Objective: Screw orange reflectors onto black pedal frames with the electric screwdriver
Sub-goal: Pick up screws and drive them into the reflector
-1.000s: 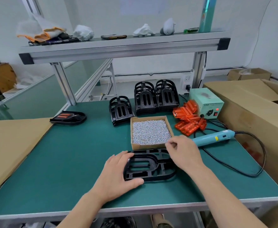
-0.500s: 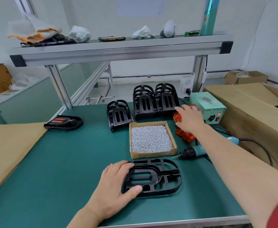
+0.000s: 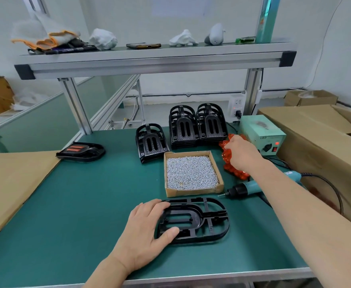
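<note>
Orange reflectors (image 3: 226, 161) sat heaped at the far right of the green bench (image 3: 77, 204), between the cardboard box of screws (image 3: 193, 191) and the pale green power unit (image 3: 261, 134), and our right hand (image 3: 241, 154) was down on top of them. Its fingers dipped behind the hand, so we could not tell whether it held one. Our left hand (image 3: 145, 231) lay flat with relaxed fingers, pressing the left end of the black pedal frame (image 3: 201, 218) onto the mat near the front edge. We saw the electric screwdriver (image 3: 251, 187) lying untouched just right of the box, tip pointing left, partly under our right forearm. More frames (image 3: 197, 125) stood stacked behind the box.
</note>
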Demonstrator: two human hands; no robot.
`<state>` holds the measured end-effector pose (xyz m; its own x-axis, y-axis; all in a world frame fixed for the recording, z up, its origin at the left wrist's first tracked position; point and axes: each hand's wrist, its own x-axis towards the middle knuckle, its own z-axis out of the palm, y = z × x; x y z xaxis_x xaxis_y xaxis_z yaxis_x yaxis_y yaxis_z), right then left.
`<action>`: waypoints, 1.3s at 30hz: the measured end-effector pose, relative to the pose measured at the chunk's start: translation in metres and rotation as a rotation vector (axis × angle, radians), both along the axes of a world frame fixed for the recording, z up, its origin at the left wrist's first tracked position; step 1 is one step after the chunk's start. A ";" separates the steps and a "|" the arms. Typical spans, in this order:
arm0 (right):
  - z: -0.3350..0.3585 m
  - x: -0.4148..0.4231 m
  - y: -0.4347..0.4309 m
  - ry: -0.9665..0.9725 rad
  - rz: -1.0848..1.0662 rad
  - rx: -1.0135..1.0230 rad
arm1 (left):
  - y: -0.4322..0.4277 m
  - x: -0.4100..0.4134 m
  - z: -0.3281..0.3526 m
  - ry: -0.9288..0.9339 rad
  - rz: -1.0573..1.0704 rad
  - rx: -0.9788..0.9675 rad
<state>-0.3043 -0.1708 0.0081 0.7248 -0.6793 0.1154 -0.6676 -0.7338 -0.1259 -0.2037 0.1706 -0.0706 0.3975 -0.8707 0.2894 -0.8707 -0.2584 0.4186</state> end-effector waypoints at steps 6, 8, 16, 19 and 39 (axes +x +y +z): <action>0.001 -0.023 0.003 -0.407 -0.059 0.079 | 0.000 -0.001 0.002 0.004 0.005 -0.013; 0.001 -0.028 0.011 -0.542 -0.053 0.177 | 0.000 -0.001 0.001 -0.001 0.005 -0.007; 0.002 -0.026 0.068 -0.728 0.072 0.723 | 0.001 -0.001 0.003 0.022 -0.003 -0.021; 0.004 -0.026 0.090 -0.753 0.146 0.892 | 0.003 -0.001 0.006 0.087 0.021 -0.123; 0.011 -0.036 0.148 -0.521 0.421 1.305 | -0.029 0.005 0.097 0.490 -0.177 -0.078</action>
<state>-0.3405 -0.0230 0.0188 0.9611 -0.2585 -0.0970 -0.1103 -0.0376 -0.9932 -0.1991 0.1417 0.0266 0.3516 -0.9201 0.1726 -0.5951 -0.0773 0.7999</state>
